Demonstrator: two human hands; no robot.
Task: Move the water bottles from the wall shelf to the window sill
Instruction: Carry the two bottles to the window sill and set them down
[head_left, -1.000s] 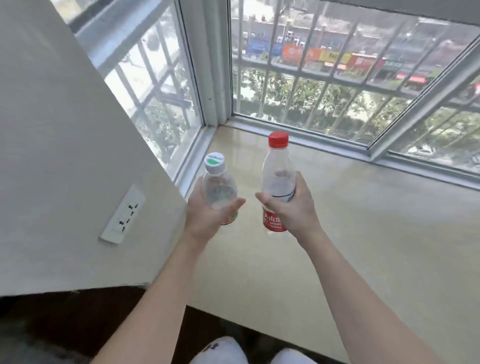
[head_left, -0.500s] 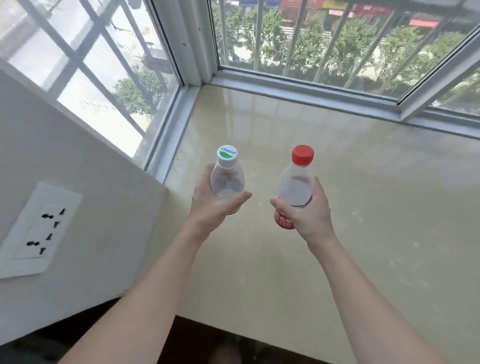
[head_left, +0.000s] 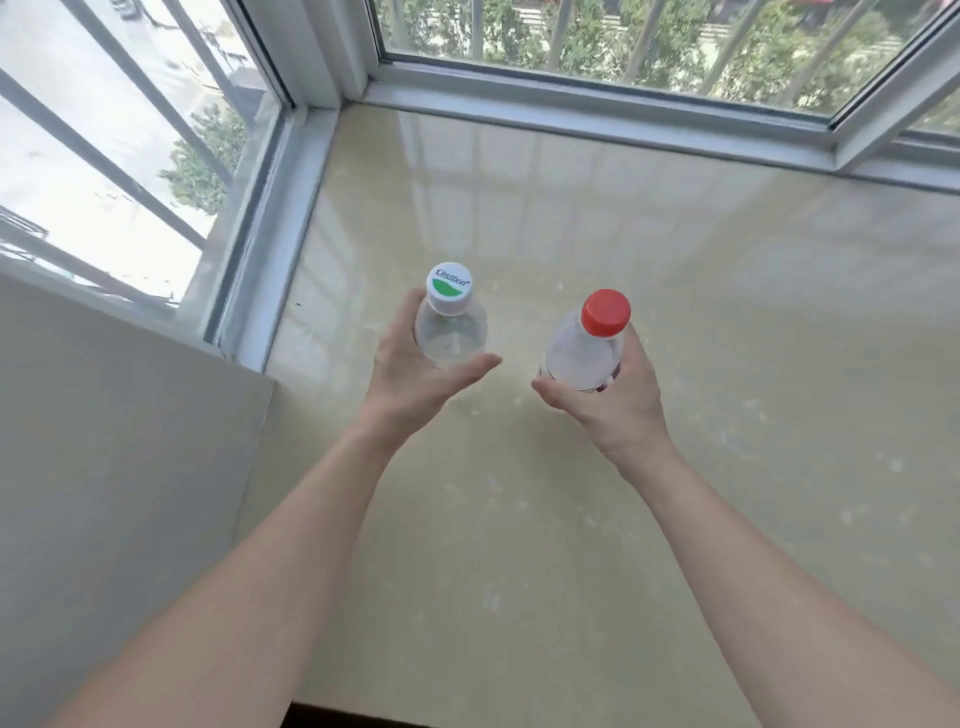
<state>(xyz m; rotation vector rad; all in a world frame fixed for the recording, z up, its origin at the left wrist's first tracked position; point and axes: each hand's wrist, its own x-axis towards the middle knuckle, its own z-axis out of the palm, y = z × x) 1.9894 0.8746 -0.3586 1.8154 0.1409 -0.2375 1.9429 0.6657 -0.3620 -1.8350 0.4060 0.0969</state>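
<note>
Head view: hands, left round white-capped bottle, right round red-capped bottle, bases out of sight.

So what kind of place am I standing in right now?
Likely an upper-floor room at a corner bay window: a wide glossy sill, barred windows meeting at the corner, and treetops and a street seen from above.

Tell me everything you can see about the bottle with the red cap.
The red-capped bottle is clear plastic with a red screw cap, closed. Seen from above, it is roughly upright over the beige window sill, right of the white-capped bottle. The right hand grips its lower body. Whether its base touches the sill, and how full it is, cannot be told.
</note>
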